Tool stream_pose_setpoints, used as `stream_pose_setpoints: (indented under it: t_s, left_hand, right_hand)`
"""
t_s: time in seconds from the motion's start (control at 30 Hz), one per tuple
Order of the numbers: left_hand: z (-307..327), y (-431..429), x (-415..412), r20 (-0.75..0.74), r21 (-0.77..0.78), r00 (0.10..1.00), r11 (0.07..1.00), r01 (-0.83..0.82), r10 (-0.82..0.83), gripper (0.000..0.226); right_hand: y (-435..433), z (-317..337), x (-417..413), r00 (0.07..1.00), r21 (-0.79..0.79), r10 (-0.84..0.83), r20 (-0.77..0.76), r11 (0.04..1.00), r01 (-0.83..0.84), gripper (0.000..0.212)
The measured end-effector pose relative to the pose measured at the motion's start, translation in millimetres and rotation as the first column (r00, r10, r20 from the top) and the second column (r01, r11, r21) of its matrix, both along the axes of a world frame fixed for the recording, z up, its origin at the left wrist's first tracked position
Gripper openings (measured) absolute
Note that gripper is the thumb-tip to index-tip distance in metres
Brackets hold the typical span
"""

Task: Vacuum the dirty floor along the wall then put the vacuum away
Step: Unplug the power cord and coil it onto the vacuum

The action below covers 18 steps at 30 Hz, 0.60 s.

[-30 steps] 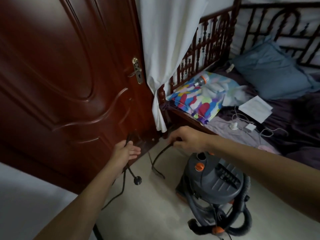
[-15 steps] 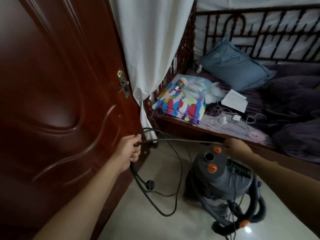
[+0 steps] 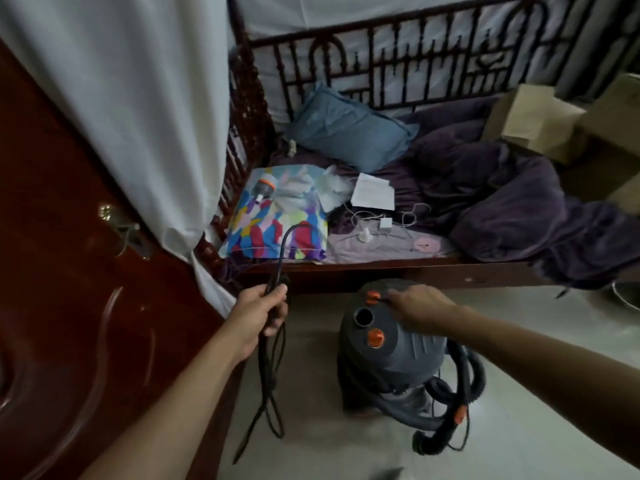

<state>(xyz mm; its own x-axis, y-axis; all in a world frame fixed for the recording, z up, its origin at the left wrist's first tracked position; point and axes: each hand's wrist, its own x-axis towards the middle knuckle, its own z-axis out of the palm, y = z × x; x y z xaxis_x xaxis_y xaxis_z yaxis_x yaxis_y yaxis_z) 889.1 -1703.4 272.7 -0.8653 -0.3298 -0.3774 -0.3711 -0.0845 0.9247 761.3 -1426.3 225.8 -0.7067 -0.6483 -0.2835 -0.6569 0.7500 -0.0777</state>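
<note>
A grey canister vacuum (image 3: 391, 355) with orange knobs stands on the pale floor in front of the bed, its black hose (image 3: 460, 403) curled round its right side. My left hand (image 3: 263, 313) grips several gathered loops of the black power cord (image 3: 273, 382), which hang down to the floor; one loop arcs up above the fist. My right hand (image 3: 419, 306) rests on top of the vacuum beside an orange knob and pinches the cord's other end there.
A dark red wooden door (image 3: 69, 323) fills the left side, with a white curtain (image 3: 138, 116) beside it. A wooden bed (image 3: 381, 268) lies just behind the vacuum, carrying pillows, a purple blanket, papers and chargers. Cardboard boxes (image 3: 540, 119) sit at the far right.
The stretched cord between my hands has been gathered: my left hand now holds hanging loops, and my right hand has moved in onto the vacuum's top. The view shifted right.
</note>
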Motion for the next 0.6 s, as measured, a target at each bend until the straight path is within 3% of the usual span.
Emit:
stream_pose_setpoints:
  t_s: [0.07,0.13,0.23,0.33,0.4,0.5,0.6]
  left_hand:
    - [-3,14,-20,-0.021,-0.015,0.998,0.999,0.051,-0.051,0.014]
    - [-6,23,-34,-0.025,-0.055,0.994,0.993,0.107,-0.108,0.012]
    - [-12,30,-48,0.005,-0.094,0.976,0.971,0.218,-0.219,0.015]
    - [-14,34,-62,0.025,-0.053,0.962,0.961,0.273,-0.272,0.011]
    - [-10,28,-76,-0.003,-0.073,0.972,0.969,0.236,-0.236,0.01]
    - [2,1,-100,-0.05,-0.075,0.984,0.983,0.17,-0.174,0.014]
    - [1,-29,-119,-0.033,-0.098,0.976,0.972,0.213,-0.217,0.019]
  right_hand:
    - [-24,23,13,0.982,-0.039,0.184,-0.031,0.982,-0.185,0.028]
    - [-40,42,18,0.967,-0.169,0.256,-0.001,0.953,-0.253,0.026]
    - [-45,59,9,0.979,-0.512,0.192,0.063,0.848,-0.133,0.016]
    - [-32,46,-11,0.996,-0.588,-0.008,0.085,0.807,0.057,0.011]
    - [-14,19,-28,0.969,-0.522,-0.203,0.138,0.817,0.245,0.01]
    - [38,-51,-32,0.826,-0.171,-0.515,0.227,0.814,0.555,0.021]
    - [103,-118,14,0.622,0.101,-0.717,0.316,0.677,0.729,0.023]
